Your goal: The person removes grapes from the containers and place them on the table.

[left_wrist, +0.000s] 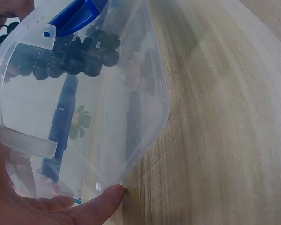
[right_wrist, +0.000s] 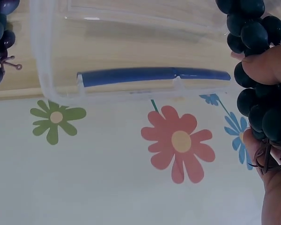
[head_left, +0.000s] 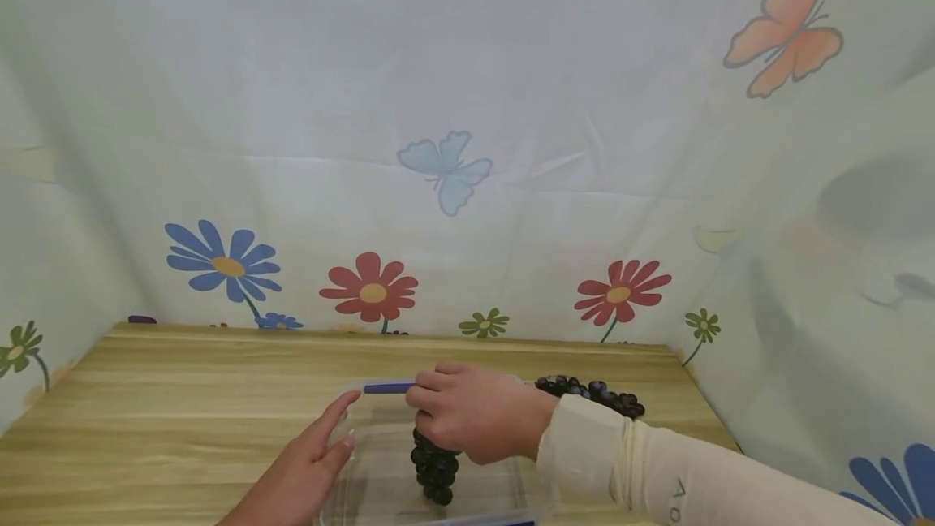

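Note:
My right hand [head_left: 478, 412] grips a bunch of dark grapes [head_left: 436, 465], which hangs down over a clear plastic box [head_left: 485, 502]. Up close in the right wrist view, the thumb and fingers press round the grapes [right_wrist: 260, 108], with brown stems [right_wrist: 269, 159] beside them. At the box's left side is my left hand [head_left: 303, 465], its index finger stretched toward the far left corner. In the left wrist view a fingertip touches the box [left_wrist: 145, 93] low at a corner. Through the clear wall the hanging grapes [left_wrist: 68, 56] show.
Another bunch of dark grapes [head_left: 592, 396] lies on the wood-grain table [head_left: 183, 404], right of the box and partly behind my right forearm. Blue latches [head_left: 387, 388] sit on the box's sides. A flower-printed cloth [head_left: 482, 250] stands behind and beside the table.

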Motion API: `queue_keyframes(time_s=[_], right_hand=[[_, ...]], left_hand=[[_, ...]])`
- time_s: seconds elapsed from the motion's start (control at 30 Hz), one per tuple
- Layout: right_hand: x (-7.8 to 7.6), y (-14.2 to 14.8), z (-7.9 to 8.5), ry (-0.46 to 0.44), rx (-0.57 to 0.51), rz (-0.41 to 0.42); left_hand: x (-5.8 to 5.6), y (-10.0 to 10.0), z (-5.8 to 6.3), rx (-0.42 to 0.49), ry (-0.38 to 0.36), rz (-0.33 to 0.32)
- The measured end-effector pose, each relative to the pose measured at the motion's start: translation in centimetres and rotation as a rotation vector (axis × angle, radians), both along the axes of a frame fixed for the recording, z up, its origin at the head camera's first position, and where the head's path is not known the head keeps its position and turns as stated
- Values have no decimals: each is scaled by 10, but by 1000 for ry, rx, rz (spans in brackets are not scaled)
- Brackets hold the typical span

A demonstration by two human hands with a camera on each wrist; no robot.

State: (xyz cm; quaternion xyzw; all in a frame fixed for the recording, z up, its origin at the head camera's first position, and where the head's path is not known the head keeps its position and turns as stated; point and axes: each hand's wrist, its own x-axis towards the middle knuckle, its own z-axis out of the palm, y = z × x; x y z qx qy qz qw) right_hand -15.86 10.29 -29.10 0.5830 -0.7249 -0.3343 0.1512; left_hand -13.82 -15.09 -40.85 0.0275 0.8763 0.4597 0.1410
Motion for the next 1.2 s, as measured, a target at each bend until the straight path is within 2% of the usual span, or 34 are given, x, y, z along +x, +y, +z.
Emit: queue_keyframes(time_s=[0.37, 0.53, 0.8, 1.2], right_hand=[[-2, 12, 15, -22, -19, -22], [0, 17, 22, -12, -29, -26], [2, 28, 34, -18, -51, -39], [7, 50, 49, -22, -53, -102]], left_hand=[[1, -1, 3, 10, -20, -10], [3, -1, 2, 1, 13, -16], [7, -1, 3, -35, 108, -20], [7, -2, -1, -47, 128, -25]])
